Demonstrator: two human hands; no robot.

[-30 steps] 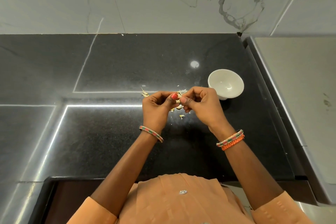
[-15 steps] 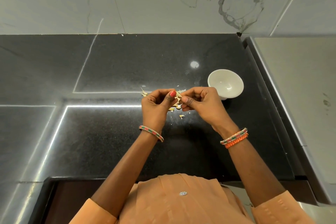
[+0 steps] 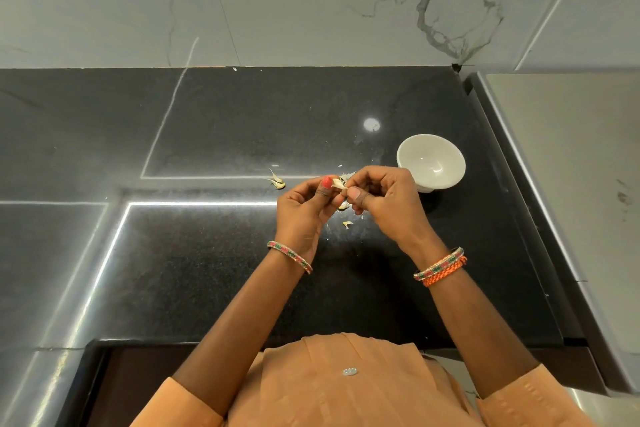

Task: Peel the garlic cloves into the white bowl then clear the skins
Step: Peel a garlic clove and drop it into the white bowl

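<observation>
**Working the skin off a clove above the counter**

The person is holding one garlic clove [image 3: 338, 185] between both hands, just above the black granite countertop [image 3: 214, 270]. The left hand [image 3: 304, 208] is pinching the clove with curled fingers, its red-nailed thumb lying against the pale skin. The right hand [image 3: 384, 201] is also curled in, its thumb and fingertips gripping the other end. Whether a strip of skin is already lifting is too small to tell.

The white bowl [image 3: 431, 160] is standing just beside the right hand, toward the back wall, and appears to be holding nothing yet. Loose skins [image 3: 347, 224] are lying on the counter under and near the hands, and another scrap [image 3: 277, 181] is sitting to the left.

To do this step well, the left hand should probably be steadying the clove while the right is catching a torn edge with a nail and drawing it along the clove's length. Keeping the work low over the existing litter should be making the later clearing easier. The likely risk is a slippery clove shooting out, or papery bits drifting into the bowl.
</observation>
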